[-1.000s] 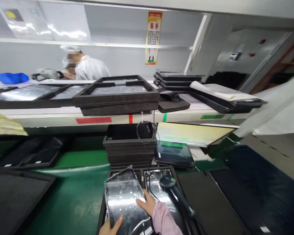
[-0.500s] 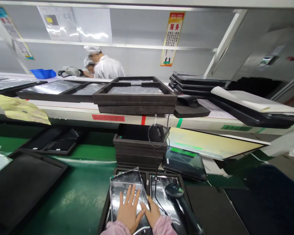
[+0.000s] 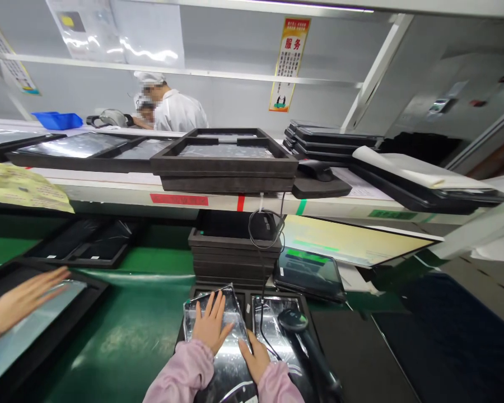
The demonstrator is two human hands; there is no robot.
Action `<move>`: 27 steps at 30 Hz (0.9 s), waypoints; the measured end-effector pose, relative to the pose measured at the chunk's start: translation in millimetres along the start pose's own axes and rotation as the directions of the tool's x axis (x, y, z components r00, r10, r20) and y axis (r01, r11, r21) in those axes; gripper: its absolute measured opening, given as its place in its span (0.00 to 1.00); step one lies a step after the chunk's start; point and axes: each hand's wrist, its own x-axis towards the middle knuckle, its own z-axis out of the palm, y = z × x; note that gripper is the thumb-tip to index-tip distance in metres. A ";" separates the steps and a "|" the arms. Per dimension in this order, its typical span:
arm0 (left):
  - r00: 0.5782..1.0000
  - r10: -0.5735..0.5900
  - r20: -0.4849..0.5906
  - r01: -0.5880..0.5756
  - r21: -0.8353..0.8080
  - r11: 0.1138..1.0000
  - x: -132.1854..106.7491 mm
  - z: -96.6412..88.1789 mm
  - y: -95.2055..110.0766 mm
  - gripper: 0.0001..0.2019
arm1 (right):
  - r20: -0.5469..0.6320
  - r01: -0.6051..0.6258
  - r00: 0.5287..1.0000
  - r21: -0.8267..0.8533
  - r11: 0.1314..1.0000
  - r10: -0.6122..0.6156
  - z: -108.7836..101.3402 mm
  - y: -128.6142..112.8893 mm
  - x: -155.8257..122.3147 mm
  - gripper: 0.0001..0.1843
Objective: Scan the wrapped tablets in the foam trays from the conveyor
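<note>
My left hand (image 3: 210,324) lies flat with spread fingers on a glossy screen panel (image 3: 231,364) in clear film. My right hand (image 3: 256,355) grips that panel's right edge, thumb on top and the other fingers partly hidden. The panel sits tilted over the left compartment of a black foam tray (image 3: 247,302). In the right compartment lies another film-covered panel (image 3: 273,320). A black handheld scanner (image 3: 294,322) rests over it, its cable running up to the shelf.
At left, another person's hand (image 3: 29,302) is over a panel (image 3: 46,319) in a black tray (image 3: 94,299). Stacked foam trays (image 3: 235,257) stand behind mine. A tablet-like device (image 3: 308,274) and a lit monitor (image 3: 353,240) are to the right. Above runs a shelf (image 3: 121,190) with more trays.
Another person's hand and a pale panel have come into the tray at left. My left hand has slid slightly up the panel, showing more sleeve. The view has shifted a little.
</note>
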 end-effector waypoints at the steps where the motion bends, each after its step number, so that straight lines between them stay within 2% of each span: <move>1: 0.999 0.047 0.008 -0.047 -0.013 0.999 -7.5 3.0 -0.3 0.31 | 0.006 -0.014 1.000 -0.016 1.000 0.014 0.2 3.0 0.5 0.37; 4: 0.989 0.144 0.043 -0.142 -0.047 0.989 -33.8 12.6 3.3 0.31 | 0.027 -0.066 0.997 -0.068 0.996 0.068 0.9 11.9 1.6 0.39; 7: 0.994 0.103 0.024 -0.103 -0.023 0.994 -51.2 18.0 11.8 0.28 | 0.054 -0.069 0.996 -0.070 0.995 0.073 0.3 13.7 1.7 0.38; 10: 0.996 0.012 -0.092 -0.009 0.032 0.999 -50.4 16.3 20.3 0.25 | 0.052 -0.065 0.996 -0.050 0.997 0.068 -1.4 7.4 1.6 0.36; 13: 0.976 -0.093 -0.199 0.108 0.066 0.992 -37.4 8.3 25.5 0.22 | 0.030 -0.051 0.998 -0.024 0.998 0.052 -2.5 -0.2 1.8 0.35; 17: 0.968 -0.129 -0.214 0.147 0.075 0.986 -26.6 -1.2 26.6 0.22 | 0.000 -0.025 1.000 0.033 0.999 0.025 -2.3 -4.2 1.2 0.33; 20: 0.972 -0.113 -0.205 0.131 0.077 0.988 -35.3 0.8 24.5 0.22 | 0.012 -0.027 1.000 0.024 0.999 0.027 -2.6 -2.9 -0.1 0.32; 24: 0.978 -0.070 -0.195 0.085 0.074 0.994 -59.9 10.4 23.9 0.24 | 0.034 -0.044 0.998 -0.005 0.999 0.044 -3.6 0.9 -1.1 0.32; 27: 0.971 -0.087 -0.222 0.107 0.077 0.991 -71.3 10.0 27.2 0.24 | 0.045 -0.041 0.998 -0.022 0.999 0.042 -3.7 4.4 -0.3 0.32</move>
